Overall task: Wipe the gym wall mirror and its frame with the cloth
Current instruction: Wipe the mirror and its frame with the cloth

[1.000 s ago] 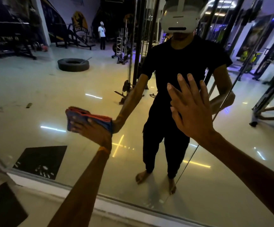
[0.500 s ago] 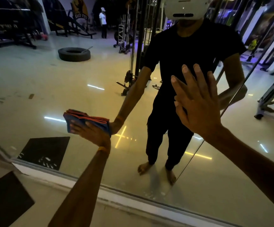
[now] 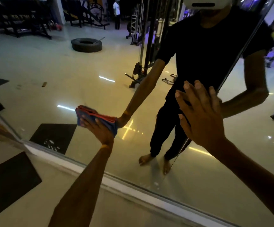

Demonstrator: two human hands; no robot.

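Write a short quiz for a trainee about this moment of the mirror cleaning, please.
1. True or false: the right hand presses the folded blue cloth with red edges to the large wall mirror.
2. How do the right hand's fingers lie? A) spread flat on the mirror B) curled into a fist C) curled round the cloth
3. Which hand works the cloth?
Key: 1 false; 2 A; 3 the left hand.
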